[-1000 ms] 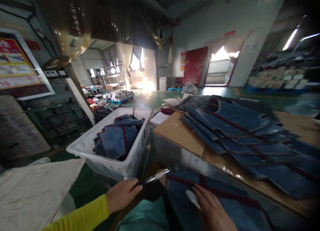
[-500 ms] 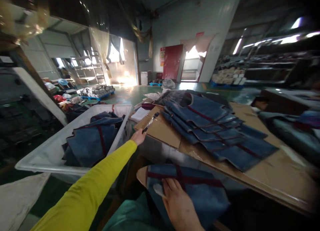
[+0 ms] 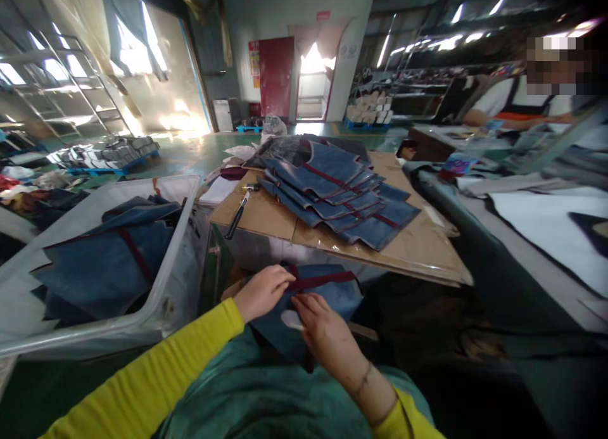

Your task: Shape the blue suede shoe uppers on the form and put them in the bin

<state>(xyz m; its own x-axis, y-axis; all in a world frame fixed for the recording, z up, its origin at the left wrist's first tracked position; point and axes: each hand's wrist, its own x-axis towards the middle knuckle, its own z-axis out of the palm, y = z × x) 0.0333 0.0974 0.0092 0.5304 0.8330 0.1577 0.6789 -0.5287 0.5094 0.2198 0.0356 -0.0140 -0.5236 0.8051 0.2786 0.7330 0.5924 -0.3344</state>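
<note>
A blue fabric piece with dark red strips (image 3: 332, 293) lies over the lap, below the table edge. My left hand (image 3: 266, 291) rests on its left part, fingers drawn together near the crossing of the strips. Close beside it, my right hand (image 3: 325, 325) presses on the same piece, with a pale, flat-ended tool (image 3: 292, 319) under its fingers. On the cardboard-covered table (image 3: 394, 252) lies a hammer with a black handle (image 3: 238, 214). Behind and right of the hammer is a fanned stack of similar blue pieces (image 3: 332, 185).
A white plastic bin (image 3: 183, 249) with blue pieces stands at the left. At the right, a person in a white top (image 3: 515, 100) sits behind a worktable carrying fabric (image 3: 555, 214) and a bottle. A red door and pallets are in the background.
My left hand has let go of the hammer, now lying on the cardboard, and has come down to the fabric piece beside my right hand. The view has turned right.
</note>
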